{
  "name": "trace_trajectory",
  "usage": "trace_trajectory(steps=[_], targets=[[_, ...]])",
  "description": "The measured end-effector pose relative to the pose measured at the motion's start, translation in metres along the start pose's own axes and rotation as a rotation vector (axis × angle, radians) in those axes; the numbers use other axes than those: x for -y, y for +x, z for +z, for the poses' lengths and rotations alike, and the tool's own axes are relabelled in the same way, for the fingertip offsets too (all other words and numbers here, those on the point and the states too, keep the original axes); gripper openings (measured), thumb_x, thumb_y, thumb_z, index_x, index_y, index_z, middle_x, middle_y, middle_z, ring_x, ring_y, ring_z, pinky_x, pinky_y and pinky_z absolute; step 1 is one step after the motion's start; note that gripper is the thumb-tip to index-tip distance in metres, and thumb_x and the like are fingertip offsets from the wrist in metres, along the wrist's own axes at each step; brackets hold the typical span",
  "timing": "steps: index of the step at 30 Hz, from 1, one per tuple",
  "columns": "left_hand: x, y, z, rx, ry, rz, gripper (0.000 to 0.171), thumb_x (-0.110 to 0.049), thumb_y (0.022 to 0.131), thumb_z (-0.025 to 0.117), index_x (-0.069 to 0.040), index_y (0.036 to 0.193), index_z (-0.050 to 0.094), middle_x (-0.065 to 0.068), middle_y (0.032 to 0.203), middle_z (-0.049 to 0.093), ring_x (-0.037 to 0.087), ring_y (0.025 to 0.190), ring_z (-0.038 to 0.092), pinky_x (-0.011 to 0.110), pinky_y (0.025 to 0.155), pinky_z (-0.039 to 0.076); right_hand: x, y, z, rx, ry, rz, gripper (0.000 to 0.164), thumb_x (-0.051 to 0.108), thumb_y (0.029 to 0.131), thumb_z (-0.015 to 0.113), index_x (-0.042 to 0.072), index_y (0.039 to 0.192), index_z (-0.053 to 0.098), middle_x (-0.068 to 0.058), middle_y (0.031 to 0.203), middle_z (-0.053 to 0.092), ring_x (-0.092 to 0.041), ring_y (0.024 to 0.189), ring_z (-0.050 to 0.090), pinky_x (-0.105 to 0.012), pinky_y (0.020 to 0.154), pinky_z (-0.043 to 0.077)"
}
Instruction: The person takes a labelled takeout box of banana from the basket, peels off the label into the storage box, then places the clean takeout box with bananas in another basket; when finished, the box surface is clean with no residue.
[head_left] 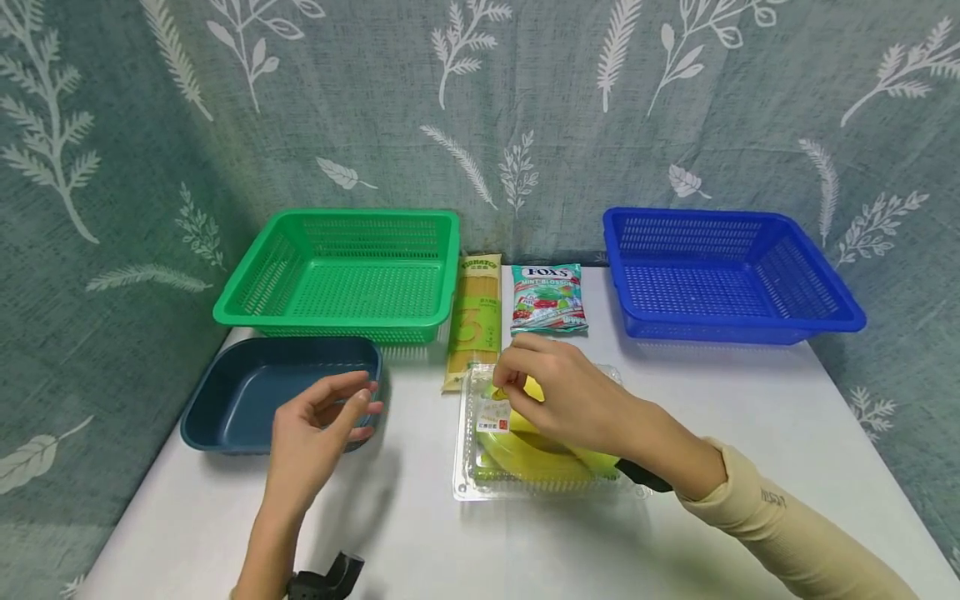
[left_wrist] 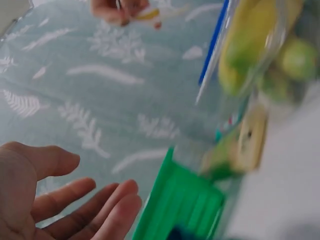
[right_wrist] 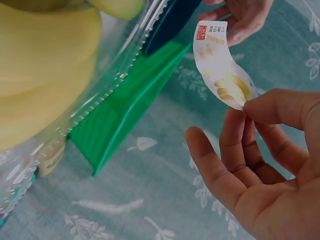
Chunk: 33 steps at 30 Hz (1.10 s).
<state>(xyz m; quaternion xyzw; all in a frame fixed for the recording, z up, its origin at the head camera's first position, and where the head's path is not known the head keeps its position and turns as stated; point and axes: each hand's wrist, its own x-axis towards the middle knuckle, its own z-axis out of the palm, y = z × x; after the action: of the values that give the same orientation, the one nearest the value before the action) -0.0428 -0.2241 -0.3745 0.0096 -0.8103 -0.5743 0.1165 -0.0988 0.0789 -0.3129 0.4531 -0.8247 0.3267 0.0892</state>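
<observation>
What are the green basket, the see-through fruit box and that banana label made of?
Green basket: looks like smooth, slightly shiny plastic; see the neat rows of holes.
Clear fruit box: probably thin, glossy plastic; it's see-through, with bright glints and a ridged edge.
Banana label: smooth and printed, thin enough to curve in the right hand; maybe paper or plastic film, I can't tell which.

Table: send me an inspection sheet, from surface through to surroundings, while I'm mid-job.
Surface: white table, supporting everything below.
Job's things: paper label, held above a clear box of bananas and green fruit.
Clutter: green basket, noodle pack, candy bag and blue basket behind; dark tub left.
Hands: right hand pinches the label; left hand holds nothing, near the tub.
Cables: nothing seen.
Surroundings: leaf-patterned cloth behind and both sides.
</observation>
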Motion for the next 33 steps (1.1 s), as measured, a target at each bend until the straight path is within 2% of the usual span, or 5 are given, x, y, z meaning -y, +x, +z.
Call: trace_trajectory(steps=[12, 14, 17, 22, 33], targets=[[0.016, 0.024, -0.078, -0.225, 0.367, 0.036, 0.027, -0.026, 0.098, 0.068, -0.011, 0.119, 0.073, -0.001, 0.104, 0.074, -0.007, 0.080, 0.064, 0.014, 0.064, 0.053, 0.005, 0.030, 0.010, 0.019, 0.049, -0.040, 0.019, -0.008, 0.088, 0.064, 0.011, 0.087, 0.067, 0.005, 0.090, 0.060, -0.006, 0.082, 0.056, -0.019, 0.074, 0.050], [0.022, 0.029, -0.091, -0.270, 0.459, 0.028, 0.026, -0.026, 0.097, 0.068, -0.013, 0.118, 0.074, 0.002, 0.100, 0.075, -0.004, 0.083, 0.062, 0.015, 0.070, 0.048, 0.006, 0.037, 0.013, 0.037, 0.061, -0.047, 0.018, -0.007, 0.088, 0.064, 0.011, 0.088, 0.067, 0.005, 0.090, 0.061, -0.006, 0.082, 0.056, -0.017, 0.074, 0.050], [0.032, 0.034, -0.109, -0.307, 0.578, 0.022, 0.027, -0.023, 0.097, 0.067, -0.009, 0.119, 0.074, 0.015, 0.100, 0.074, 0.018, 0.095, 0.063, 0.034, 0.080, 0.042, 0.008, 0.049, 0.018, 0.062, 0.084, -0.070, 0.016, -0.006, 0.089, 0.063, 0.010, 0.088, 0.065, 0.002, 0.091, 0.062, -0.007, 0.083, 0.057, -0.016, 0.075, 0.049], [0.046, 0.046, -0.126, -0.266, 0.682, -0.009, 0.032, -0.020, 0.098, 0.063, -0.001, 0.122, 0.070, 0.026, 0.109, 0.070, 0.047, 0.106, 0.056, 0.059, 0.086, 0.038, 0.009, 0.065, 0.025, 0.083, 0.098, -0.083, 0.013, -0.004, 0.091, 0.061, 0.008, 0.088, 0.065, 0.000, 0.090, 0.063, -0.009, 0.082, 0.057, -0.015, 0.075, 0.048], [0.059, 0.068, -0.160, -0.171, 0.809, -0.180, 0.048, -0.028, 0.099, 0.058, 0.002, 0.137, 0.057, 0.030, 0.129, 0.059, 0.050, 0.113, 0.052, 0.064, 0.082, 0.039, 0.008, 0.093, 0.042, 0.093, 0.126, -0.059, 0.012, -0.003, 0.091, 0.062, 0.007, 0.089, 0.068, 0.001, 0.088, 0.064, -0.009, 0.080, 0.059, -0.017, 0.074, 0.049]])
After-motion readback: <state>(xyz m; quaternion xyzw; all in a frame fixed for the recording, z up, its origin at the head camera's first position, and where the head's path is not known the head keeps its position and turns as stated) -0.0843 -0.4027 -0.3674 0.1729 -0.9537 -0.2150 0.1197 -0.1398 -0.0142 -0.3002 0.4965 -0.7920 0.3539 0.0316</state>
